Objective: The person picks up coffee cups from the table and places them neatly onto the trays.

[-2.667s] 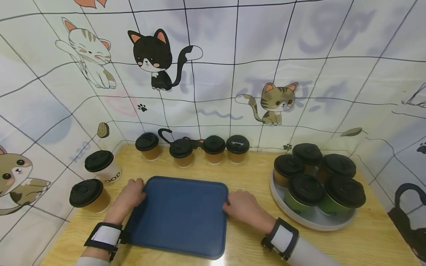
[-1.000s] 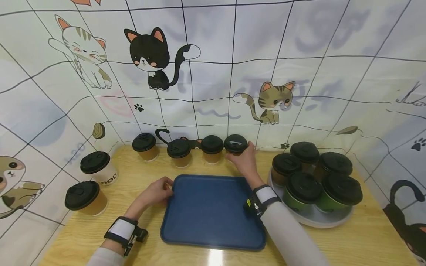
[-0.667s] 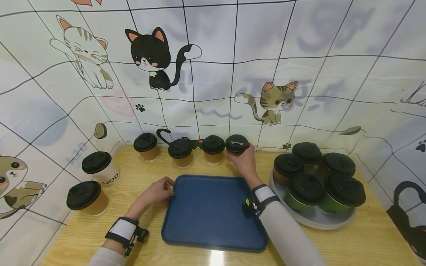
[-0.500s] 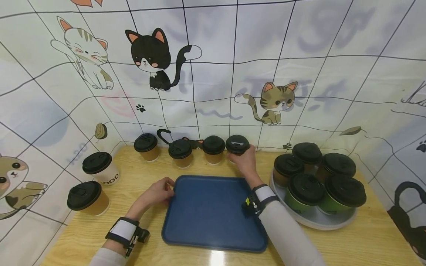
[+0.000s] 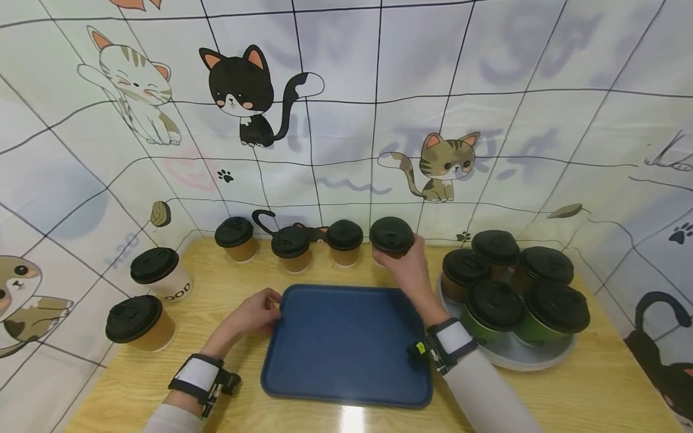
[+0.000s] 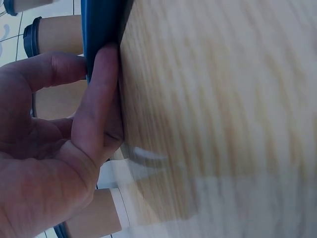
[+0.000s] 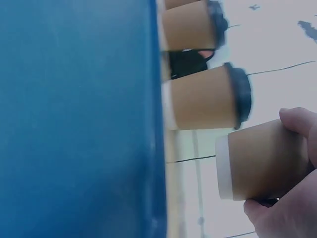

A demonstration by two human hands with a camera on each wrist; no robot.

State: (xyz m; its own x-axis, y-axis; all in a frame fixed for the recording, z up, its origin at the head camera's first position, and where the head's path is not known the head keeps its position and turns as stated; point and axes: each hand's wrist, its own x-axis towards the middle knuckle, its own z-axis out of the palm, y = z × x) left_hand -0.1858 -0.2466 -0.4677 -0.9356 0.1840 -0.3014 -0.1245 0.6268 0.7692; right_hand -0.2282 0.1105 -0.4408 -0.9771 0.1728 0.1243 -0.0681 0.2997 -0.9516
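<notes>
My right hand [image 5: 408, 267] grips a brown paper coffee cup [image 7: 262, 161] with a black lid [image 5: 391, 234], at the right end of the back row. In the right wrist view its white base hangs in the air, with fingers and thumb around the body near the lid. A dark blue rectangular tray [image 5: 346, 343] lies on the table under my right wrist. My left hand [image 5: 254, 311] pinches the tray's left rim near the far corner. The left wrist view shows thumb [image 6: 99, 99] and forefinger meeting on that rim [image 6: 101, 29].
Several lidded cups [image 5: 345, 240] line the wall at the back. At left stand a white cup [image 5: 173, 282] and a brown cup [image 5: 154, 328]. A round grey tray [image 5: 533, 361] at right carries several lidded cups and green tubs [image 5: 492, 310]. A printed cloth [image 5: 346, 120] hangs behind.
Both hands held the tray, which has since shifted right. My right hand then went to the rightmost back cup and has now raised it. The left hand stays at the tray rim.
</notes>
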